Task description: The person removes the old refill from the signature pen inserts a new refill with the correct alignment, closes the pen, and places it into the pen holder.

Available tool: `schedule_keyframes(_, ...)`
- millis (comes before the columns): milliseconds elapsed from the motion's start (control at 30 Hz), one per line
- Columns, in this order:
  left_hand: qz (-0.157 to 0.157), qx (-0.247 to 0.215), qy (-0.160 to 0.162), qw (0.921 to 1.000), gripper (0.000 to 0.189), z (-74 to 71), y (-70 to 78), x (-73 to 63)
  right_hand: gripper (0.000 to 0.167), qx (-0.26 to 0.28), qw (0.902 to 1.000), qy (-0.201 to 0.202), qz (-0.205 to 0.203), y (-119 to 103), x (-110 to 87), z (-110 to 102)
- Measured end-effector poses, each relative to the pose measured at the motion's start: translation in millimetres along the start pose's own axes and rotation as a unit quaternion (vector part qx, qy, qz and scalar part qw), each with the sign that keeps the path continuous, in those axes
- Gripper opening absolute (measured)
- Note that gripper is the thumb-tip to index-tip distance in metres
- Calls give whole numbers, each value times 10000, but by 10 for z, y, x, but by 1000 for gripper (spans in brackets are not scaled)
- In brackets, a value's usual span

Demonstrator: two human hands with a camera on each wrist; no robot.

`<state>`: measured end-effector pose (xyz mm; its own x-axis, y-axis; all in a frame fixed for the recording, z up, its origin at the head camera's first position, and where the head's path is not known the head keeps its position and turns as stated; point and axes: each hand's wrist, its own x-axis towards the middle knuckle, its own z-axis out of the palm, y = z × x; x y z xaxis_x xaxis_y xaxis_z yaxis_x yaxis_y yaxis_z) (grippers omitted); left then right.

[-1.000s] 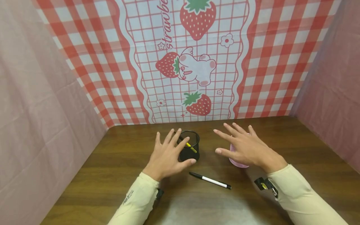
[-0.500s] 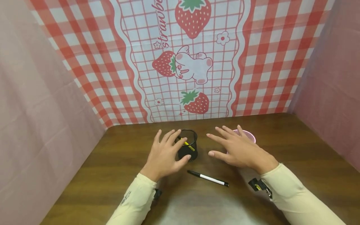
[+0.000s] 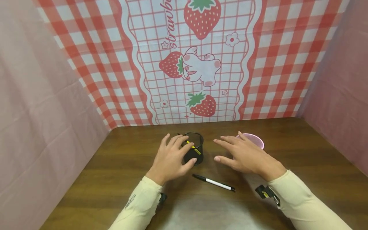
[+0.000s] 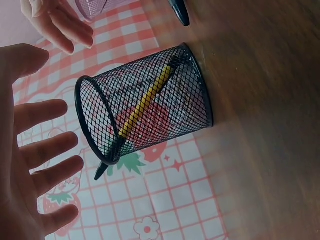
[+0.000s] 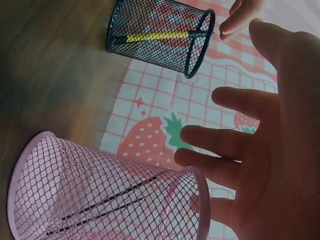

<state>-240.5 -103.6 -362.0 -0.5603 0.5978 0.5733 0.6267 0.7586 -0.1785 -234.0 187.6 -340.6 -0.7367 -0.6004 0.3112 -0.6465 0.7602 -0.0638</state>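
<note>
My left hand [image 3: 171, 158] hovers at the near left of a black mesh pen holder [image 3: 198, 155], fingers spread and holding nothing. A yellow-and-black pen [image 4: 145, 102] leans inside that holder, one tip poking past the rim. Over the near left side of a pink mesh pen holder [image 5: 115, 195], my right hand [image 3: 247, 156] is held with its fingers apart; it covers much of that holder in the head view. Two thin dark lines show through the pink mesh; I cannot tell what they are. Between my hands, nearer me, lies a white pen with black ends [image 3: 214, 182].
Everything stands on a brown wooden table [image 3: 115, 191]. A strawberry-printed checked cloth [image 3: 201, 64] hangs behind it. Pink curtains [image 3: 43, 111] close off the left and right sides. Small dark devices [image 3: 265, 191] are strapped at my wrists.
My right hand has shifted slightly left and down, uncovering the rim of the pink holder. The fingers of my left hand are a little lower and closer together. The holders and pens stay put.
</note>
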Motion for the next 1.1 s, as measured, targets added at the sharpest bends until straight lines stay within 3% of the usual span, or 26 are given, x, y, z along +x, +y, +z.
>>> schedule_keyframes(267,0,-31,-32,10000,48,-8,17,-16,70,98,9998,63,-160,-9,9,16)
schedule_keyframes(600,422,-267,574,9971,29,8,20,-4,58,190,9987,141,-452,-38,23,42)
schedule_keyframes(933,533,-399,554,9962,24,26,35,-59,38,329,9952,529,-754,-98,38,71)
schedule_keyframes(1100,538,-527,561,9956,23,23,48,-70,34,186,9951,653,-713,-127,22,76)
